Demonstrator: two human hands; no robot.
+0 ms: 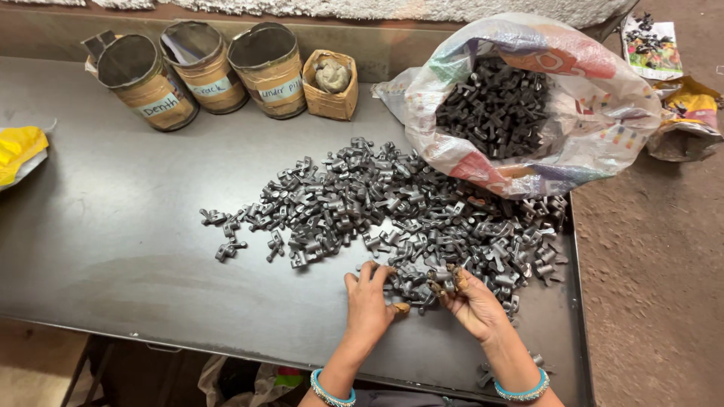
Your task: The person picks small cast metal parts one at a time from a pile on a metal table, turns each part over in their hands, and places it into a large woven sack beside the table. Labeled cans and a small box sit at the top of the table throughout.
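A wide heap of small dark metal parts (pixel 392 207) lies spread over the dark metal table (pixel 113 226). My left hand (pixel 369 301) rests palm down at the heap's near edge, its fingertips on the parts. To its right, my right hand (pixel 471 298) has its fingers curled around a few of the metal parts (pixel 437 283). Both wrists wear turquoise bangles. An open woven plastic sack (pixel 528 98), full of the same parts, sits at the table's far right, and the heap reaches right up to its mouth.
Three round labelled tins (pixel 204 71) and a small woven basket (pixel 330 83) holding a lump stand along the table's back edge. A yellow bag (pixel 19 151) lies at the far left. Dirt floor (pixel 656 264) lies beyond the table's right edge, with packets on it.
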